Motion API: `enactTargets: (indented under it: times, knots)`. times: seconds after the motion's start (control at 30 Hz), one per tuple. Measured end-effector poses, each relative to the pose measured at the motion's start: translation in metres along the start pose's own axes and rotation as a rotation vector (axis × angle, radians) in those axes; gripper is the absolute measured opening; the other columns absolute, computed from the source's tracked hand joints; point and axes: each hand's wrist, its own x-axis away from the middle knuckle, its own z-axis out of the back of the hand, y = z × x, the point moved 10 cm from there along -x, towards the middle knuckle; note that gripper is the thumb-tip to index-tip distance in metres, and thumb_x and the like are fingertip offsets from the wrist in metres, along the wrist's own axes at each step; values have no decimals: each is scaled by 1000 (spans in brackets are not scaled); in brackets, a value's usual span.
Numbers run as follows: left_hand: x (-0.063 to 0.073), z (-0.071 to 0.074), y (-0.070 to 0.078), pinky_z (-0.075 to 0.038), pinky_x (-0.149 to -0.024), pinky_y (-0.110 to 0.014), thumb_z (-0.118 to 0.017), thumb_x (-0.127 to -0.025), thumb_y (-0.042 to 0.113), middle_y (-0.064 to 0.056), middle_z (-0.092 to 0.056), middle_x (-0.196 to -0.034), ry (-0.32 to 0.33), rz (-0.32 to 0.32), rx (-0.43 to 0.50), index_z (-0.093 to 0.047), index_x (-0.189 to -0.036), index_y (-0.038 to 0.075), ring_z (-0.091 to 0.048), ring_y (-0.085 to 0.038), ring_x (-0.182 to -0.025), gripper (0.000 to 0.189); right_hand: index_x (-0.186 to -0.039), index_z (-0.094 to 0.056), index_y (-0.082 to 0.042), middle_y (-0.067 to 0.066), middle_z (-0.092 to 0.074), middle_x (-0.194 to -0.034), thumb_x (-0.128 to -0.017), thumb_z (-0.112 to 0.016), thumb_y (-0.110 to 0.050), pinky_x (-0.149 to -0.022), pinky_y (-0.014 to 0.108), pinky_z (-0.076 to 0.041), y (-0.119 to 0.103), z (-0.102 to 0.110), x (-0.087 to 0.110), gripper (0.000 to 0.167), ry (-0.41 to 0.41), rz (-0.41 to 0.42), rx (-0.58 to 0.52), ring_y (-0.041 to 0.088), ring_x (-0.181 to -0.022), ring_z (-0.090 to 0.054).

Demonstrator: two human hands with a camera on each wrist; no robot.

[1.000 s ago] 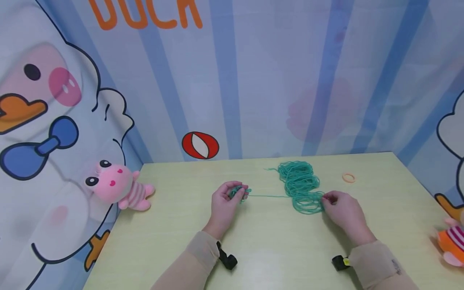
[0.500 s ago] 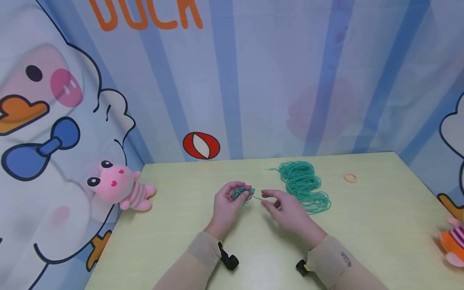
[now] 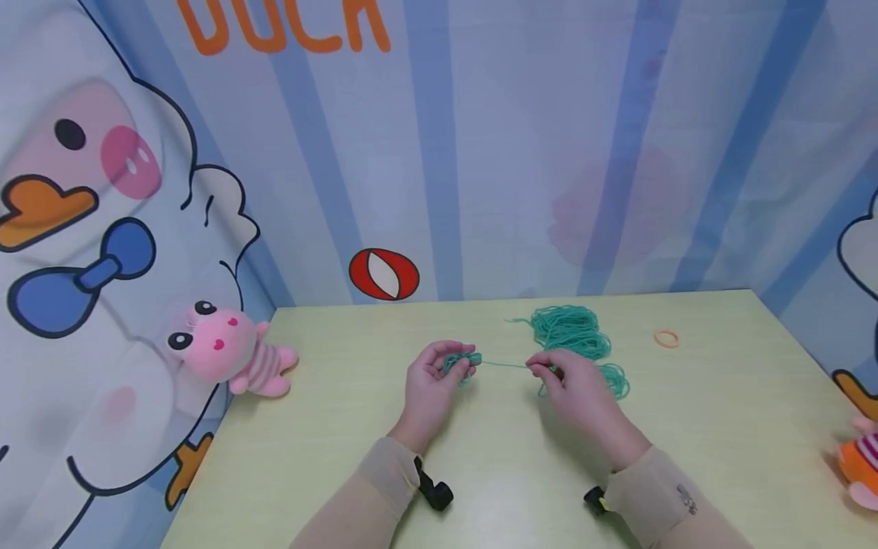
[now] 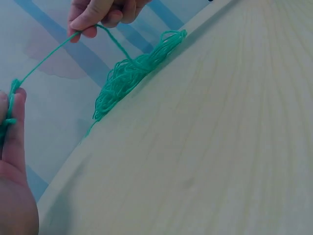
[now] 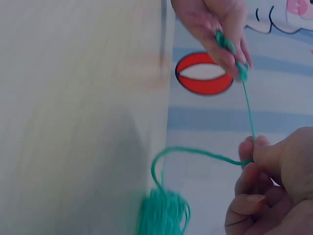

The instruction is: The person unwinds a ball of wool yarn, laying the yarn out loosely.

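Note:
A small wound bundle of green yarn is gripped between the thumb and fingers of my left hand. My right hand pinches a single yarn strand, which runs taut across to that bundle. Behind and beside the right hand, a loose heap of green yarn lies on the table, partly hidden by the hand. In the right wrist view, a slack length of yarn curves from the pinching fingers down to the heap.
An orange ring lies on the table right of the heap. A pink plush toy sits at the left edge, and an orange striped toy is at the far right. A printed curtain hangs behind.
My right hand moved left from the heap to near the left hand, then back a little to the right, drawing the strand straight. The left hand has stayed nearly in place.

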Motion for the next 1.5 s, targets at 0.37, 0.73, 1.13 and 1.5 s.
enactTargets:
  times: [0.37,0.73,1.13,1.5]
  knots:
    - [3,8,-1,-68,-92,-30,-73,-102,-3,-24,-79,-125,26,-11,-25,-60,-134,-10,-81,-15,-95,35,-128,-76,-4,16,-76,-114,-111,-65,-17,-61,29,-49,40,46,13,23,60,-90,60,19,-75,-58]
    - [3,11,4,-66,-85,-24,-74,-104,4,-29,-78,-125,69,-46,-57,-70,-125,1,-76,-30,-97,22,-131,-71,-1,25,-73,-129,-114,-57,-28,-71,32,-53,94,84,24,35,151,-228,79,31,-95,-68]
    - [3,8,10,-67,-87,-26,-74,-103,1,-32,-78,-121,59,-73,-16,-69,-123,0,-78,-15,-90,20,-127,-69,3,28,-71,-125,-110,-62,-28,-93,62,-56,116,61,20,36,-26,-269,161,46,-111,-68]
    - [1,0,3,-67,-92,-28,-75,-100,-4,-30,-78,-124,-15,-45,-6,-60,-132,-10,-81,-10,-96,35,-144,-70,-9,12,-73,-141,-110,-70,-26,-73,29,-55,0,-19,-1,38,-39,84,9,12,-90,-68]
